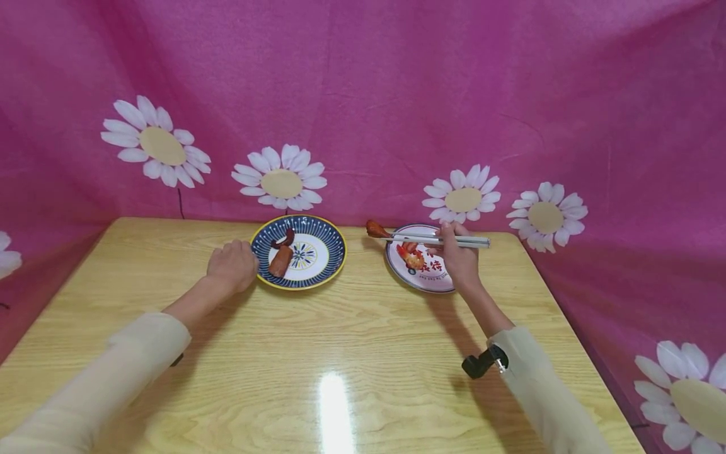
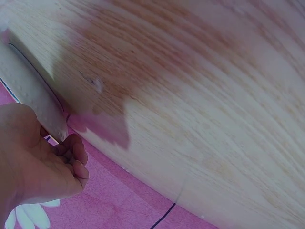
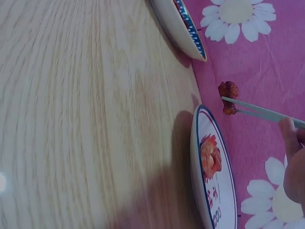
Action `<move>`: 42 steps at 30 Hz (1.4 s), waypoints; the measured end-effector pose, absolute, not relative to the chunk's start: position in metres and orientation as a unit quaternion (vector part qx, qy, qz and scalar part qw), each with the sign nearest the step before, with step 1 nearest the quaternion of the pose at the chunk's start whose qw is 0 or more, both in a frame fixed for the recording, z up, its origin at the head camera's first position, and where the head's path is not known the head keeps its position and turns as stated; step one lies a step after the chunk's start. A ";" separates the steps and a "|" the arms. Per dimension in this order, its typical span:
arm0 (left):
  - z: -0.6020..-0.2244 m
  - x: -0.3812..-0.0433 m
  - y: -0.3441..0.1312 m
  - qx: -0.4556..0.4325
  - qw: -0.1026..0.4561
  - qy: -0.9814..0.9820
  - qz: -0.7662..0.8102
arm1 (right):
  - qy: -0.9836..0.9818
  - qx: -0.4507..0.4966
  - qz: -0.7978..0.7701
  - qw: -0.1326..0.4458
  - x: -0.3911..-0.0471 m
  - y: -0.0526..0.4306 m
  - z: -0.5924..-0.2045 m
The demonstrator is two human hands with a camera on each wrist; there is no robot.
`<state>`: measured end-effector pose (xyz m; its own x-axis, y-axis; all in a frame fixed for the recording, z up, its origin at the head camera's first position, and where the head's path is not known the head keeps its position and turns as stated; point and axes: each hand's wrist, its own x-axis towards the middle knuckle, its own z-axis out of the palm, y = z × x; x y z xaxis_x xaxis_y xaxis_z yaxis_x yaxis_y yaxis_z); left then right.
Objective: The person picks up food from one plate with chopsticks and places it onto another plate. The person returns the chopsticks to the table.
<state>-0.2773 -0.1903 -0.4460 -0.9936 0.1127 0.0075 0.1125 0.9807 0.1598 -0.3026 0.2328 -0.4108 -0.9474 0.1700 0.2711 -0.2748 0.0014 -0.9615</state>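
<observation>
My left hand (image 1: 232,266) is at the left rim of a blue-patterned plate (image 1: 334,249), its fingers curled at the edge; the left wrist view shows this hand (image 2: 43,157) pinching the plate's rim (image 2: 35,83). On that plate lie a brown sausage-like piece (image 1: 280,261) and a dark red curved piece (image 1: 288,237). My right hand (image 1: 460,255) holds a pair of chopsticks (image 1: 473,241). Between their tips is a small browned chicken drumstick (image 1: 377,229), also seen as a drumstick (image 3: 228,98) in the right wrist view, raised above the table near the white plate's left edge.
A white plate (image 1: 433,282) with red lettering stands under the right hand, bearing an orange-red shrimp-like piece (image 1: 409,256). Both plates sit towards the back of the wooden table (image 1: 295,353). A pink flowered cloth (image 1: 363,94) hangs behind and beside it.
</observation>
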 end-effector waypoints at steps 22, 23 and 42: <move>-0.442 -0.275 -0.191 0.065 0.005 0.995 0.082 | -0.700 -0.017 0.684 0.205 -0.298 0.268 -0.417; -0.442 -0.275 -0.191 0.064 0.004 0.995 0.082 | -0.702 -0.020 0.681 0.210 -0.298 0.269 -0.417; -0.441 -0.275 -0.192 0.068 -0.002 0.994 0.087 | -0.712 -0.047 0.661 0.232 -0.282 0.285 -0.405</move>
<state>-0.2753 -0.1922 -0.4414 -0.9908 0.1348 0.0150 0.1353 0.9756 0.1731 -0.2824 0.2850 -0.4055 -0.8877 0.3734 0.2693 -0.2409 0.1219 -0.9629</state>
